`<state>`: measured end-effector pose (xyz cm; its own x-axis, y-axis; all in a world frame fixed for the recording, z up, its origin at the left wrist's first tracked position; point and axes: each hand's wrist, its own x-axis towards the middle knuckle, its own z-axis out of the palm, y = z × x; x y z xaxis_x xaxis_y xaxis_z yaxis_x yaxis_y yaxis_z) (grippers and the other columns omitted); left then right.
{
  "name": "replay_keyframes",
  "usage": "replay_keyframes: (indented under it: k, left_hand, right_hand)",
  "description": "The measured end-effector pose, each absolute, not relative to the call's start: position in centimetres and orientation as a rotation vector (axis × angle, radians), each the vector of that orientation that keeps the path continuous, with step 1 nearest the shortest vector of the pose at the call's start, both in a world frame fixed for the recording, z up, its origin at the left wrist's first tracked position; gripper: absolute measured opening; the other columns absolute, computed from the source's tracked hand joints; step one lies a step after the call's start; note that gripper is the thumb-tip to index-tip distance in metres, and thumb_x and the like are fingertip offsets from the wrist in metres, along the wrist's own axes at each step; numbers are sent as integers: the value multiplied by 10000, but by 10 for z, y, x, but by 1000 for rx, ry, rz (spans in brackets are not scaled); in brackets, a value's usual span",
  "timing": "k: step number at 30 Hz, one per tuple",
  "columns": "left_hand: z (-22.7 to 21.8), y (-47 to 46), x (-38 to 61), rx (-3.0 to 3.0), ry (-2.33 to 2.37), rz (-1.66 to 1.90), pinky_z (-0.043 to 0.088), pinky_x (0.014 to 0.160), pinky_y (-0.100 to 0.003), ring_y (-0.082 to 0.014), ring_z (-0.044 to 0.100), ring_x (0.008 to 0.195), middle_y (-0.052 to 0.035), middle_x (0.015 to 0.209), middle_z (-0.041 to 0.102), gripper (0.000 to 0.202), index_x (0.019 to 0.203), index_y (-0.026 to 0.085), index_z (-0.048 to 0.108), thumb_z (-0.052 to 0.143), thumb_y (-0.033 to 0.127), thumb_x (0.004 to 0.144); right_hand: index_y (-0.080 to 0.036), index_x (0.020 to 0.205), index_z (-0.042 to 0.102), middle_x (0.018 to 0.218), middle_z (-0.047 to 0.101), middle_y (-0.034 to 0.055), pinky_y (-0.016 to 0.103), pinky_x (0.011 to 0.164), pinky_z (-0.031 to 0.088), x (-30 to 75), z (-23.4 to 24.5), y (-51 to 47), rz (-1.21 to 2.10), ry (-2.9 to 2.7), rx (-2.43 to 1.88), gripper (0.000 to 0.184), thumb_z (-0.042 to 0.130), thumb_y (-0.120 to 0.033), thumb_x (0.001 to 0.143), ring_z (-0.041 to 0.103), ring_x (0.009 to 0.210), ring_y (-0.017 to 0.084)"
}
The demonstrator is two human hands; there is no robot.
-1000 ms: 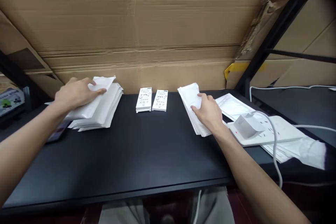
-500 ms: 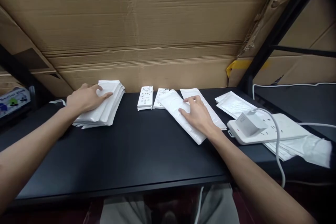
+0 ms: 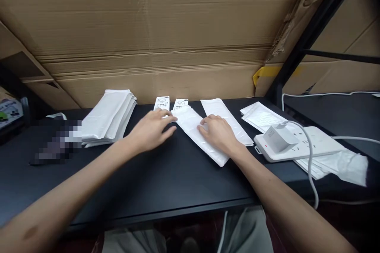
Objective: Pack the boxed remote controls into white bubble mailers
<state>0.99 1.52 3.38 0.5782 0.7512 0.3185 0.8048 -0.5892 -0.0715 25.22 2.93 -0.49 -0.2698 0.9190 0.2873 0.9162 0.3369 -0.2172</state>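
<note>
My left hand (image 3: 152,129) hovers over the table at the far end of a white padded mailer (image 3: 192,126), fingers apart and nothing in its grasp. Its fingertips are close to the mailer's far corner; whether they touch it I cannot tell. My right hand (image 3: 218,133) rests on top of this mailer, fingers loosely bent and thumb apart. Partly under or beside it lies a second white mailer (image 3: 221,112). Two small white printed boxes, a left box (image 3: 162,102) and a right box (image 3: 180,103), stand behind, partly covered by my left hand and the mailer.
A stack of white mailers (image 3: 107,114) lies on the black table (image 3: 166,189) at left, beside a pixelated dark object (image 3: 53,148). At right, a white power strip (image 3: 317,142) with a plugged-in charger (image 3: 279,138) lies over more mailers (image 3: 261,116). Cardboard (image 3: 154,27) walls the back.
My left hand has left the mailer stack and moved right to the far end of the mailer. My right hand stays on that mailer, fingers a little more bent. The view has shifted slightly.
</note>
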Motion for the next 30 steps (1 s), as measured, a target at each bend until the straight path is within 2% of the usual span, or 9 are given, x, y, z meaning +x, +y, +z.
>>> replay_keyframes:
  k: [4, 8, 12, 15, 19, 22, 30]
  left_hand:
    - [7, 7, 42, -2840, -1198, -430, 439, 987, -389, -231, 533, 1131, -75, 1246, 608, 393, 1300, 210, 576, 359, 327, 993]
    - [-5, 9, 44, -2945, -1226, -480, 449, 959, -361, -215, 562, 1091, -66, 1162, 651, 343, 1160, 200, 653, 376, 315, 991]
    - [-3, 10, 37, -2930, -1363, -563, 471, 828, -339, -201, 589, 924, -54, 942, 660, 339, 921, 195, 681, 412, 393, 977]
    - [2, 8, 36, -2940, -1379, -525, 458, 785, -339, -201, 574, 872, -44, 855, 621, 335, 830, 194, 652, 455, 437, 952]
    - [4, 3, 36, -2988, -1388, -459, 462, 786, -345, -217, 566, 922, -47, 916, 596, 307, 915, 214, 651, 531, 496, 903]
    - [2, -1, 37, -2999, -1384, -439, 471, 835, -365, -232, 556, 981, -63, 1005, 583, 322, 1026, 228, 645, 553, 504, 888]
    - [1, -6, 39, -3000, -1333, -390, 475, 924, -407, -258, 525, 1075, -86, 1165, 559, 389, 1162, 235, 603, 596, 484, 863]
  right_hand:
    - [-204, 941, 680, 978, 709, 72, 316, 730, 420, 252, -6, 29, 104, -2266, -1563, 289, 422, -335, 952, 647, 876, 235]
    - [-216, 980, 656, 840, 714, 63, 305, 654, 395, 250, -6, 30, 152, -2247, -1567, 305, 372, -328, 982, 647, 791, 229]
    - [-197, 1018, 644, 921, 705, 75, 302, 751, 433, 246, -5, 30, 122, -2227, -1454, 251, 412, -278, 972, 621, 924, 229]
    - [-173, 1049, 644, 1029, 690, 91, 323, 862, 445, 244, -7, 29, 115, -2247, -1383, 240, 446, -274, 959, 582, 1021, 234]
    - [-152, 1111, 633, 1048, 688, 111, 357, 901, 446, 242, -12, 29, 92, -2328, -1395, 274, 475, -303, 947, 584, 1040, 253]
    - [-163, 1098, 633, 1029, 699, 99, 348, 853, 457, 241, -13, 28, 102, -2343, -1401, 265, 484, -318, 944, 606, 990, 247]
    - [-198, 1089, 617, 984, 679, 62, 290, 758, 459, 237, -13, 27, 302, -2195, -1345, 215, 539, -279, 906, 628, 868, 183]
